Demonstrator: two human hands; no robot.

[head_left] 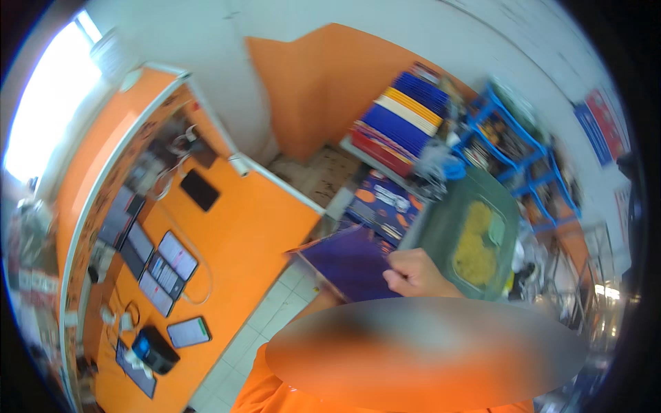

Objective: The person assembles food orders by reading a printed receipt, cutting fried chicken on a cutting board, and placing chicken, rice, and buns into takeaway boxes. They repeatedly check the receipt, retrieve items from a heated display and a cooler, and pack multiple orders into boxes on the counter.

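the folder (346,263) is up in front of the person, between the orange desk (258,206) and the green tub (441,224). the right hand (413,273) is curled tight, clamped on its right edge as far as the blur lets me see. the left forearm (319,303) runs up behind it, but the left hand is covered; i can't tell its grip. a loosened right fist could let the folder slide to the tiles (272,306); a careless leftward swing could knock its corner on the desk.
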